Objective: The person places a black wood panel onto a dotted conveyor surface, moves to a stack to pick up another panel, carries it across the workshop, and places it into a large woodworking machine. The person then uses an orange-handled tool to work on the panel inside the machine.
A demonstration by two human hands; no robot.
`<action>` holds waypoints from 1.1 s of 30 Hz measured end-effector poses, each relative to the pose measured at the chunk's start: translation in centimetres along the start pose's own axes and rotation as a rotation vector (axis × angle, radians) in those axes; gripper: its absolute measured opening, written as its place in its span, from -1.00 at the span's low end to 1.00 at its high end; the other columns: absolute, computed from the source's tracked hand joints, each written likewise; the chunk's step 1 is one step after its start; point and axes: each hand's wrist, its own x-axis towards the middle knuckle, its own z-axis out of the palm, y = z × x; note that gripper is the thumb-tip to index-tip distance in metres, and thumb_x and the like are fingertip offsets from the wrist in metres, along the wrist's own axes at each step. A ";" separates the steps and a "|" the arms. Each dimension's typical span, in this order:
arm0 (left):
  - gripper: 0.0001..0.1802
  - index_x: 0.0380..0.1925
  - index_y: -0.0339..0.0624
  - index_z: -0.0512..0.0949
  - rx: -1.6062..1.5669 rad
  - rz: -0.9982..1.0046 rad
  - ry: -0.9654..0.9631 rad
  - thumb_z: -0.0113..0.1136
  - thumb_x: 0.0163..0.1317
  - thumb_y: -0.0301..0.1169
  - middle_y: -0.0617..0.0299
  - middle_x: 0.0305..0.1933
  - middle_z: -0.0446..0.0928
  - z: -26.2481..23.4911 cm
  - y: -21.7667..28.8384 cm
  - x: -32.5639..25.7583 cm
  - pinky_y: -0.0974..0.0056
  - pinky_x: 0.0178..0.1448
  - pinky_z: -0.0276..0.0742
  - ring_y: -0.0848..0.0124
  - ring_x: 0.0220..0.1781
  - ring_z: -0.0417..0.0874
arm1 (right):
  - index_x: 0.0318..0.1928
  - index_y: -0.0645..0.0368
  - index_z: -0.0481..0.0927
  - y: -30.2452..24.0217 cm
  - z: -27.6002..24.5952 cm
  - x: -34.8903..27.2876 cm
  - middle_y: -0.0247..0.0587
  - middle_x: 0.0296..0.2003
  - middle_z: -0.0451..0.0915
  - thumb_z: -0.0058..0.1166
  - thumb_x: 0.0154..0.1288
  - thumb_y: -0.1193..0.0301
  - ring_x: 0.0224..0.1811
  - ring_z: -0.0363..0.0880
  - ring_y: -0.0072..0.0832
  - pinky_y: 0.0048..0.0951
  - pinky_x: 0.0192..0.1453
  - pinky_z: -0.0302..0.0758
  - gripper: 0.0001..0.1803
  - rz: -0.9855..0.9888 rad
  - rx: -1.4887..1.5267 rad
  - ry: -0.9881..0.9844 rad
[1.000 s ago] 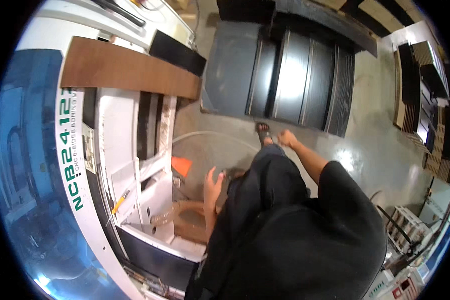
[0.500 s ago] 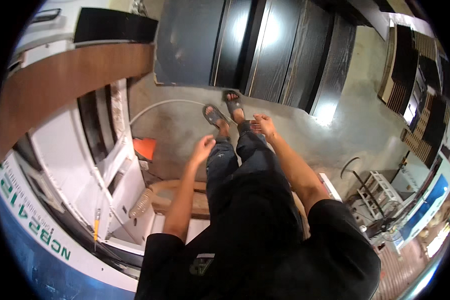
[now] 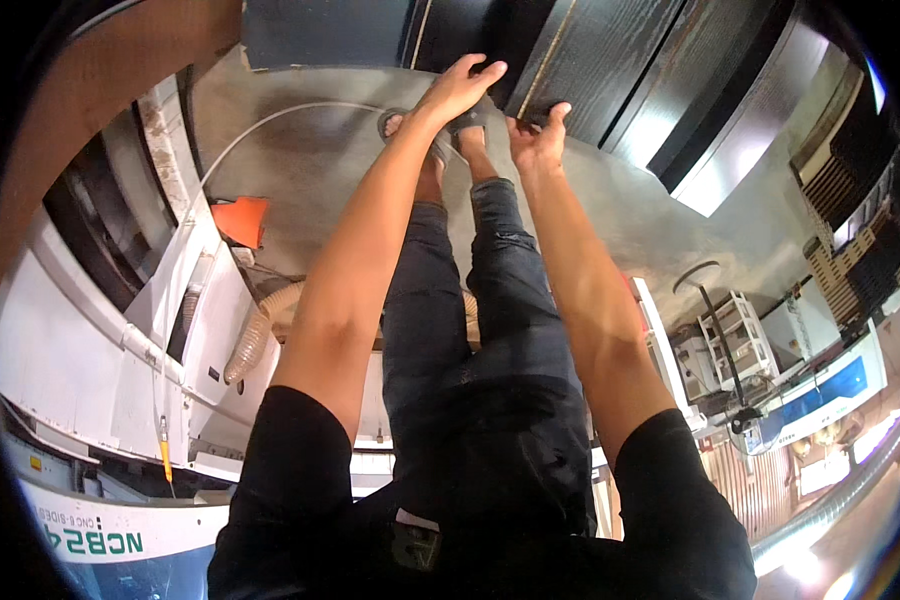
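Both hands reach to twelve o'clock: the left hand [image 3: 465, 85] lies flat with fingers extended on the edge of the dark panels [image 3: 610, 60], and the right hand [image 3: 540, 135] curls its fingers over the same edge — a grip seemingly just begun, nothing lifted yet. Those boards are long, smooth and glossy black, stacked on a dull grey floor [image 3: 320, 160]. At nine o'clock stands a white machine [image 3: 100, 360] with a ribbed hose [image 3: 255, 335] — and a small orange scoop [image 3: 242, 220].

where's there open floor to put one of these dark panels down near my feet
Bare grey floor lies left of your feet, between the white hose, orange piece and the dark panels. More shows right of your legs, before the glossy panel edge. The white machine side is crowded.
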 end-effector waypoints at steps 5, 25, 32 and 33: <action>0.32 0.59 -0.24 0.04 0.069 -0.067 -0.023 0.16 0.12 0.53 -0.42 0.51 0.25 3.7 0.4 2.0 -0.05 0.59 0.22 -0.19 0.57 0.29 | 0.46 0.13 0.22 1.5 1.0 -1.8 0.01 0.31 0.31 0.10 0.42 -0.19 0.36 0.39 -0.13 0.01 0.52 0.42 -0.14 0.044 -0.086 -0.020; 0.51 0.55 -0.54 -0.03 -0.100 -0.156 -0.217 0.32 -0.04 0.50 -0.46 0.59 0.06 3.1 -1.2 -10.8 -0.07 0.67 0.02 -0.20 0.65 0.09 | 0.53 0.06 0.22 0.2 -9.0 -12.2 -0.16 0.49 0.32 0.18 0.35 -0.23 0.49 0.32 -0.16 -0.07 0.58 0.27 -0.04 0.012 -0.014 -0.137; 0.40 0.59 -0.34 -0.09 -0.513 -0.097 -0.228 0.31 0.09 0.44 -0.29 0.63 0.00 3.9 4.8 -8.7 -0.07 0.66 0.00 -0.03 0.69 0.00 | 0.57 0.08 0.15 -3.2 -16.4 -21.9 -0.12 0.51 0.27 0.16 0.36 -0.21 0.52 0.25 -0.13 -0.01 0.61 0.14 -0.02 -0.007 -0.171 0.033; 0.35 0.56 -0.38 -0.03 -0.538 -0.063 -0.134 0.33 0.10 0.41 -0.28 0.54 0.17 4.4 6.9 -6.6 -0.01 0.60 0.12 0.00 0.60 0.21 | 0.56 0.10 0.16 -3.7 -16.1 -23.9 -0.10 0.51 0.26 0.15 0.37 -0.21 0.53 0.25 -0.13 0.00 0.62 0.14 -0.03 -0.041 -0.191 0.041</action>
